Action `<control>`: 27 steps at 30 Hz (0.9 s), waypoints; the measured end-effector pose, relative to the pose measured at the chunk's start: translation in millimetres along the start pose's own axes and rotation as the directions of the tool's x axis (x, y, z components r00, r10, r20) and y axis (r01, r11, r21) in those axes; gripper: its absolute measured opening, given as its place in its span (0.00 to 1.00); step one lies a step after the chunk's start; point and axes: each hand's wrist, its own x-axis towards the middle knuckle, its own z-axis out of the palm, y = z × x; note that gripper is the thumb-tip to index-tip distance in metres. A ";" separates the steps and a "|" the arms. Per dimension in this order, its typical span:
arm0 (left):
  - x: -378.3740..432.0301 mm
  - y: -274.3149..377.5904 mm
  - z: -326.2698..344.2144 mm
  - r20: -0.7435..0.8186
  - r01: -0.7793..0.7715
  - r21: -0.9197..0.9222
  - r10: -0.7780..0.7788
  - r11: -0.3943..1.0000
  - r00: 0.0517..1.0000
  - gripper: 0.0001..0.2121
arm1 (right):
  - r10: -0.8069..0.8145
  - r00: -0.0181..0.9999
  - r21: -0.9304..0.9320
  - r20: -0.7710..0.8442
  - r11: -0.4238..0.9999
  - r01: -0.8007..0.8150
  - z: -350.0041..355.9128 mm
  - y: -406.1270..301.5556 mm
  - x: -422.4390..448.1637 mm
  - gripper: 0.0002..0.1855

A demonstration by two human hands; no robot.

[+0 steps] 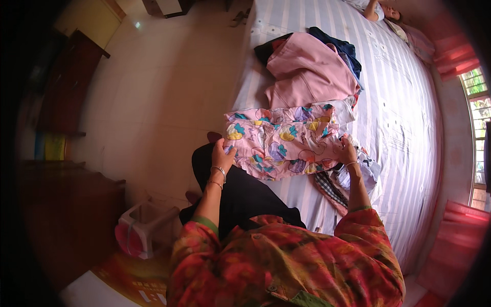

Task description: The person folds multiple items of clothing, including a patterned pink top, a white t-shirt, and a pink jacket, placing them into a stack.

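A pink fabric garment (284, 140) printed with strawberries and lettering lies spread across the bed edge and my black-clad leg (249, 199). My left hand (223, 155) grips its left end, thumb on top. At the opposite end, my right hand (346, 150) holds the cloth's edge; its fingertips are partly hidden by folds. Just beyond the printed cloth lies a heap topped by a plain pink garment (310, 69), with dark blue clothing (339, 46) under it. Beside my right wrist are crumpled light garments (360, 172) and a black-and-white checked cloth (332, 188).
The bed (402, 134) has a striped sheet. At its far end a person (374, 11) lies down. A pale plastic stool (142, 226) stands on the tiled floor (153, 103) to my left, near dark wooden furniture (65, 84). A barred window (479, 126) is on the right.
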 end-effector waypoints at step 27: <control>8.7 81.3 -65.6 0.234 0.190 -0.758 -0.012 0.624 0.972 0.21 | -0.009 0.855 0.827 0.519 0.258 -0.499 -69.8 -177.7 16.4 0.27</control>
